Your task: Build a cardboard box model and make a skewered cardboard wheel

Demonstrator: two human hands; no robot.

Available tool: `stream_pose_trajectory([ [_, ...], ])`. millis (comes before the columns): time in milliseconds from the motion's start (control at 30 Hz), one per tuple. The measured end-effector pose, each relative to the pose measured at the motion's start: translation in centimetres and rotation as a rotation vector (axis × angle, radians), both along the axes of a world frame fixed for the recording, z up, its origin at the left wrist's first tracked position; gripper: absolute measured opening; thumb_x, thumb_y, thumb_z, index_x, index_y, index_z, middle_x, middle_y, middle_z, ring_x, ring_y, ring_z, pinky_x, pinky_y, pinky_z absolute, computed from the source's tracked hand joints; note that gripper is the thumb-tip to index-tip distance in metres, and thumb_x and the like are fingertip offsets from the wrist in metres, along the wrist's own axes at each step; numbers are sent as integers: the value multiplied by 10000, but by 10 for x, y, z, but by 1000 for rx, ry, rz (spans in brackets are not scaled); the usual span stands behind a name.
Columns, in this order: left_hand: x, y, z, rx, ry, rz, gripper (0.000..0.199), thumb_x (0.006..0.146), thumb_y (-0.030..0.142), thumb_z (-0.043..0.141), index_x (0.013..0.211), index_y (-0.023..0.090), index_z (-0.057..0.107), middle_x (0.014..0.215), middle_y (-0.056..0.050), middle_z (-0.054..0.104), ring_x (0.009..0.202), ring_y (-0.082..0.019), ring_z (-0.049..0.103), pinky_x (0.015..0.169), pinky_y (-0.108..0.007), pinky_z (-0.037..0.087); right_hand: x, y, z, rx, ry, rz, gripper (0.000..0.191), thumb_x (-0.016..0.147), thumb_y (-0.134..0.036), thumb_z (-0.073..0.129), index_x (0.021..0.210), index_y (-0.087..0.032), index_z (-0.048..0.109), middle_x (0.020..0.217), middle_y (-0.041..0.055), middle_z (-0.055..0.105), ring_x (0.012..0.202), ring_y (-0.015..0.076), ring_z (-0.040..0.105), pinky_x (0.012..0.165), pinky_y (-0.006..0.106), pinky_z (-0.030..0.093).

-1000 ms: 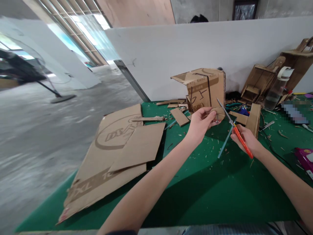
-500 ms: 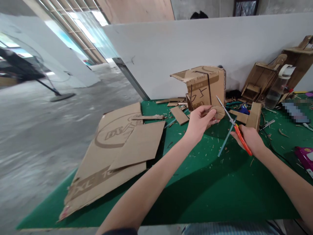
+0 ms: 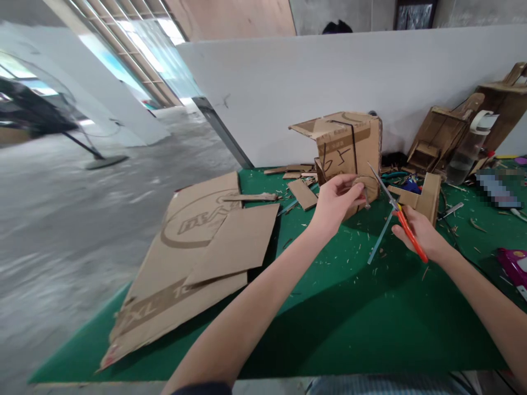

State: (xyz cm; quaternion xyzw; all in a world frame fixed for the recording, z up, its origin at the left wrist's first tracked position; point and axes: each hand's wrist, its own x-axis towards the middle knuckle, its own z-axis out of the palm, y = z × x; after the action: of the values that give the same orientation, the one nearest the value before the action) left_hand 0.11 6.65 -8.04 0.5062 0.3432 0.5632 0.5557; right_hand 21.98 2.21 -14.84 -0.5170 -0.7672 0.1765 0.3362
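While held up close to scissors (image 3: 405, 224), one round bit of card (image 3: 370, 187)

Just in front of the box (image 3: 337, 156), near the bottom on the right: the round bit of card, pinched between thumb and fingers of the left hand (image 3: 333, 203), with almost no gap at the tips. Farther right of the box: the right hand (image 3: 420, 233), curled around the red handles of the scissors. Blades pointing up toward the box and looking nearly closed; cannot tell if touching the card. Under the left fingertips, one small dangling bit (image 3: 367, 204), too tiny to name.

As a guess, a snipping step in hand. For a next snip, best to open the blades, hold the card still and mind the left fingertips.

Now for counting. Two hands, one pair of scissors, one round bit of card, one box. Left of the box, two big flat sheets (image 3: 234, 241) with one thin stick (image 3: 251, 197) on top. To the front right of the box, one pale blue strip (image 3: 379, 238). Far right of the box, one bottle (image 3: 457, 164), one phone (image 3: 498, 189) and one purple thing (image 3: 514, 263). Around the box, too many scraps (image 3: 303, 194) to count. Under the box, one green counter (image 3: 349, 329).
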Motion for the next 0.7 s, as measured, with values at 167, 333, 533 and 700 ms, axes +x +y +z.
stream_pose_trajectory([
  [167,-1,1,0,20,69,2,327,714,308,758,986,135,705,860,-60,726,801,-174,693,763,-329,606,1,1,-4,-30,-93,-35,272,860,-465,544,879,-249,381,767,19,576,626,200,570,626,319,435],
  [333,-1,-1,4,42,120,24,266,714,267,745,940,129,722,817,-52,726,734,-156,688,710,-307,612,-1,0,1,-32,-139,-85,271,855,-457,551,848,-252,374,711,0,558,581,186,539,603,299,406],
  [533,-2,-2,6,37,153,49,260,707,240,752,937,121,726,810,-52,733,682,-143,683,686,-292,611,-3,-1,8,4,-203,-123,302,873,-482,525,767,-251,362,721,30,572,610,190,547,587,285,370],
  [700,-3,1,5,1,152,55,298,691,237,765,961,118,723,810,-54,732,648,-141,675,675,-309,610,0,1,7,39,-276,-142,323,881,-501,512,741,-249,367,723,42,587,619,190,562,580,279,361],
])
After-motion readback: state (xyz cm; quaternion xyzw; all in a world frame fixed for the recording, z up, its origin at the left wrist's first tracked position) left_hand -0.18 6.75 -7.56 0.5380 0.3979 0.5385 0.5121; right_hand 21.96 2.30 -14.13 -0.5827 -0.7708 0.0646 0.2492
